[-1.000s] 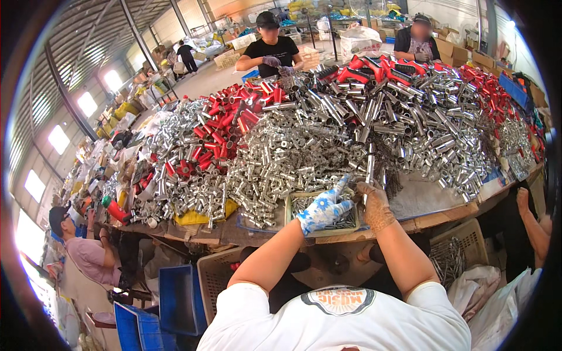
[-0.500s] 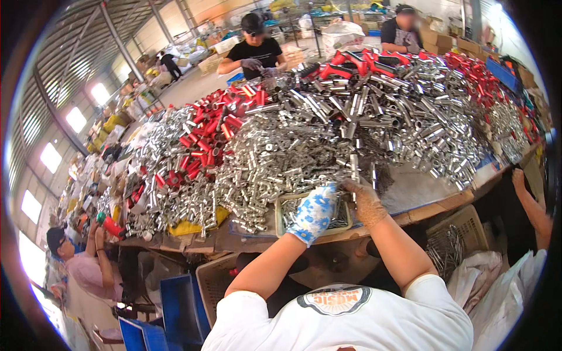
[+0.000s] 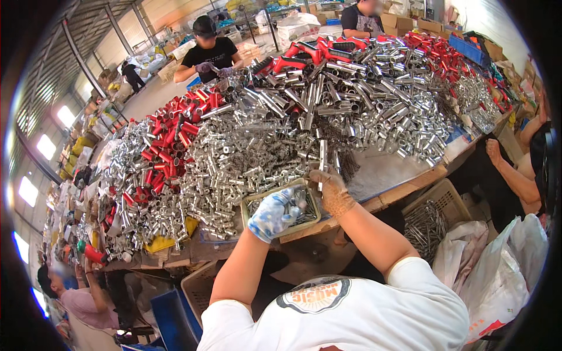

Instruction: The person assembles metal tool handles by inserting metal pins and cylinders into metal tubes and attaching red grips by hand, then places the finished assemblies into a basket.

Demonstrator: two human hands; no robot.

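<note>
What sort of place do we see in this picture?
Most likely a factory or workshop hall: a large worktable heaped with shiny metal tubes and red parts, a gloved co-worker on its far side, and a ribbed roof overhead.

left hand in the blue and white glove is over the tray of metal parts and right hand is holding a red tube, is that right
Not quite: the tube in the right hand is silver metal, not red, as the head view shows. The left hand, in the blue and white glove, is over the tray of metal parts.
</note>
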